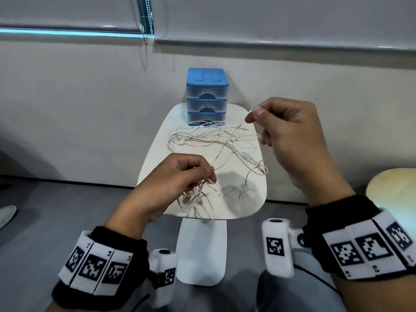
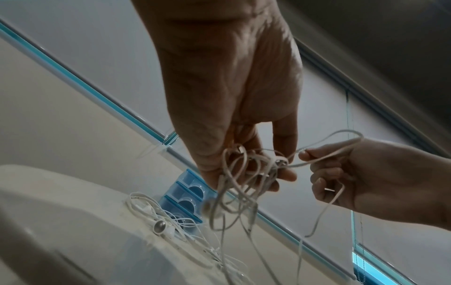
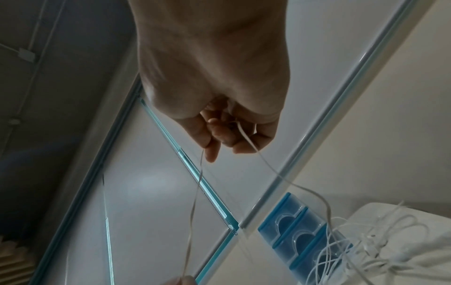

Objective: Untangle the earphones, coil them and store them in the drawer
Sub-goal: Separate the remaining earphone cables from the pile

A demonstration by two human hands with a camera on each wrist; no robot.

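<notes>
White earphone cables lie in a loose tangle on the small white table, in front of a blue three-drawer unit whose drawers are all closed. My left hand grips a knotted bunch of cord above the table's near edge. My right hand is raised to the right of the drawers and pinches one strand between thumb and forefinger. That strand runs down towards the left hand. An earbud rests on the table beside the drawer unit.
The table backs onto a pale wall. Below it stands its white pedestal foot on grey floor. A second round tabletop shows at the right edge, a shoe at the left, and a blind chain hangs above.
</notes>
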